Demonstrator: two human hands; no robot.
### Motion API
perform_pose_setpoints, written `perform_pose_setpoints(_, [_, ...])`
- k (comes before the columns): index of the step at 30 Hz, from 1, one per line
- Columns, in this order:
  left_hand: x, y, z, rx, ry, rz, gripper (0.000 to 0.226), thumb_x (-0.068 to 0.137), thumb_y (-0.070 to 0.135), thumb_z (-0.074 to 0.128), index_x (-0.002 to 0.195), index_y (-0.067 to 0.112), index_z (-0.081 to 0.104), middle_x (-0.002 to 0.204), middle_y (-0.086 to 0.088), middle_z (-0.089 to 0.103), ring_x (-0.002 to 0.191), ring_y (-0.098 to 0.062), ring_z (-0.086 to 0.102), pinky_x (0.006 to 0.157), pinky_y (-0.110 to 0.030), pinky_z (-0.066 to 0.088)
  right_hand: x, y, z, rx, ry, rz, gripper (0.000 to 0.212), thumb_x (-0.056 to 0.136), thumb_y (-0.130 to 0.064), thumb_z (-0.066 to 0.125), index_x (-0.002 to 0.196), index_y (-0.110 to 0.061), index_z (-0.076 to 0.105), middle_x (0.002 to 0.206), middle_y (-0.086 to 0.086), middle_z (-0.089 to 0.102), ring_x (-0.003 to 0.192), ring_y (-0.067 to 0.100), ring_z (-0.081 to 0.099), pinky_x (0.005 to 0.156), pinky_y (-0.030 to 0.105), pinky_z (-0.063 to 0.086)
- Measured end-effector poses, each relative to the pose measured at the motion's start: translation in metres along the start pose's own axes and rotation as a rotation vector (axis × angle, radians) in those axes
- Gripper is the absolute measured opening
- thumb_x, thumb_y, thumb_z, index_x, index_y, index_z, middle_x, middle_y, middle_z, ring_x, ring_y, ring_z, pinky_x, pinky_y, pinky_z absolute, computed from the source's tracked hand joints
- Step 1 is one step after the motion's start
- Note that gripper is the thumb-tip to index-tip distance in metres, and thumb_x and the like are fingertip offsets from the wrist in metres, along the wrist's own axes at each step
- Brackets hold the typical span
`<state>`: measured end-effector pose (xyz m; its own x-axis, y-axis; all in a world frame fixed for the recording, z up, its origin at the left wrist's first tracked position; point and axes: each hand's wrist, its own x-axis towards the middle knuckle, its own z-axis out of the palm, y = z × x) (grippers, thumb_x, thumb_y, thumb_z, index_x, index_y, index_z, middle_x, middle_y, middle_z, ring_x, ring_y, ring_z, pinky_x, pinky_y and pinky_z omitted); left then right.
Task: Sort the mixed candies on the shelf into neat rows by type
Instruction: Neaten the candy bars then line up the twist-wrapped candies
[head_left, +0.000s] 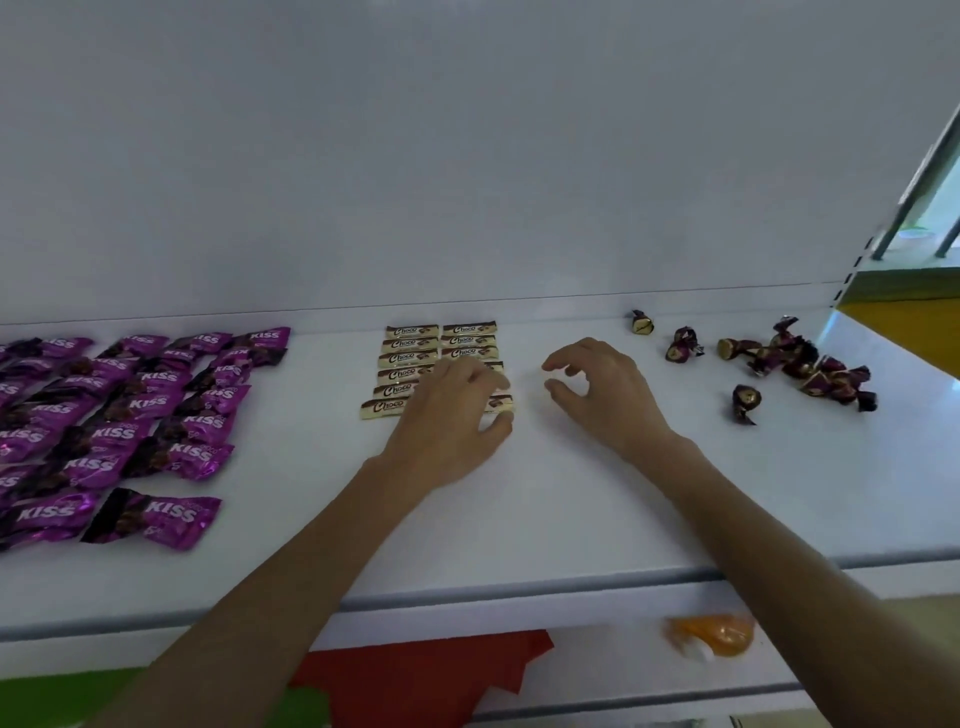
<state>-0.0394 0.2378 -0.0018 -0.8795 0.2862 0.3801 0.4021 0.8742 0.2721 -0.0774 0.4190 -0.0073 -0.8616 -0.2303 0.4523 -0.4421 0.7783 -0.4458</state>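
Our left hand (448, 420) lies on the Choco bars (410, 345), grip spread flat. Our right hand (607, 395) hovers just beside them, grip loosely apart, holding nothing.

Left of shelf (571, 493): Kiss candies (130, 415) in rows.
Middle: Choco bars (410, 358) in two columns, near back.
Right: twist-wrapped candies (800, 364), scattered.

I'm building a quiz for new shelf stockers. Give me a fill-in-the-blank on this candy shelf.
1. The purple candies are printed with the word ____.
2. The cream Choco bars lie in ____ columns.
3. The left hand rests on the bars' ____ column.
4. The dark twist-wrapped candies lie loose toward the ____ end of the shelf.
Missing words: KISS, two, right, right.
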Motion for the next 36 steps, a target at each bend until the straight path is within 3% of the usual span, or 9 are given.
perform_pose_setpoints(9, [0.060, 0.082, 0.048, -0.138, -0.067, 0.034, 0.041, 0.089, 0.035, 0.053, 0.128, 0.020, 0.048, 0.129, 0.001, 0.046, 0.120, -0.016, 0.038, 0.099, -0.027, 0.031, -0.008, 0.086, -0.064, -0.042, 0.128, 0.063, 0.019, 0.082, -0.011, 0.062, 0.100, -0.010, 0.066, 0.095, 0.006, 0.064, 0.090, 0.021, 0.057, 0.078, 0.034, 0.048])
perform_pose_setpoints(14, [0.111, 0.124, 0.088, -0.353, -0.152, -0.149, 0.050, 0.088, 0.036, 0.057, 0.132, 0.019, 0.042, 0.135, -0.003, 0.042, 0.124, -0.019, 0.040, 0.100, -0.027, 0.033, -0.005, 0.152, -0.113, -0.031, 0.158, 0.120, 0.020, 0.082, -0.009, 0.059, 0.101, -0.009, 0.065, 0.104, 0.008, 0.060, 0.095, 0.022, 0.055, 0.080, 0.027, 0.040])
perform_pose_setpoints(17, [0.141, 0.134, 0.110, -0.451, -0.078, -0.269, 0.050, 0.087, 0.034, 0.060, 0.131, 0.019, 0.044, 0.132, -0.004, 0.045, 0.122, -0.018, 0.045, 0.100, -0.025, 0.034, -0.002, 0.201, -0.138, -0.022, 0.159, 0.219, 0.022, 0.084, -0.013, 0.059, 0.106, -0.011, 0.063, 0.109, 0.008, 0.058, 0.091, 0.019, 0.054, 0.078, 0.024, 0.038])
perform_pose_setpoints(20, [0.165, 0.140, 0.128, -0.394, 0.012, -0.325, 0.052, 0.085, 0.033, 0.061, 0.130, 0.016, 0.044, 0.130, -0.007, 0.044, 0.121, -0.019, 0.043, 0.096, -0.021, 0.031, 0.000, 0.239, -0.149, -0.044, 0.061, 0.324, 0.036, 0.087, -0.027, 0.059, 0.121, -0.016, 0.054, 0.121, 0.008, 0.053, 0.092, 0.017, 0.053, 0.080, 0.027, 0.041])
perform_pose_setpoints(23, [0.181, 0.144, 0.139, -0.349, -0.013, -0.401, 0.061, 0.085, 0.042, 0.058, 0.138, 0.020, 0.036, 0.140, -0.007, 0.038, 0.127, -0.024, 0.037, 0.106, -0.033, 0.031, 0.006, 0.262, -0.150, -0.002, -0.097, 0.347, 0.043, 0.088, -0.036, 0.057, 0.128, -0.022, 0.049, 0.122, 0.005, 0.054, 0.097, 0.021, 0.057, 0.089, 0.035, 0.046])
perform_pose_setpoints(26, [0.188, 0.148, 0.145, -0.200, -0.089, -0.406, 0.048, 0.082, 0.049, 0.052, 0.122, 0.023, 0.051, 0.134, -0.006, 0.049, 0.119, -0.026, 0.045, 0.100, -0.039, 0.037, 0.016, 0.267, -0.150, 0.068, -0.187, 0.285, 0.035, 0.089, -0.033, 0.054, 0.124, -0.025, 0.055, 0.112, -0.001, 0.062, 0.095, 0.018, 0.056, 0.088, 0.034, 0.046])
perform_pose_setpoints(32, [0.174, 0.173, 0.146, -0.417, 0.041, -0.359, 0.021, 0.086, 0.034, 0.059, 0.100, 0.018, 0.064, 0.106, 0.008, 0.057, 0.097, -0.005, 0.051, 0.076, -0.006, 0.034, 0.029, 0.256, -0.141, 0.178, -0.317, 0.108, 0.014, 0.085, -0.018, 0.056, 0.094, -0.024, 0.065, 0.081, -0.013, 0.060, 0.079, 0.006, 0.055, 0.064, 0.010, 0.036])
perform_pose_setpoints(36, [0.174, 0.174, 0.144, -0.460, 0.174, -0.371, 0.005, 0.082, 0.015, 0.066, 0.085, 0.013, 0.063, 0.094, 0.002, 0.061, 0.082, -0.006, 0.058, 0.068, -0.004, 0.043, 0.038, 0.254, -0.146, 0.199, -0.469, 0.060, 0.007, 0.083, -0.023, 0.060, 0.086, -0.027, 0.065, 0.083, -0.018, 0.060, 0.081, 0.005, 0.057, 0.065, 0.011, 0.038])
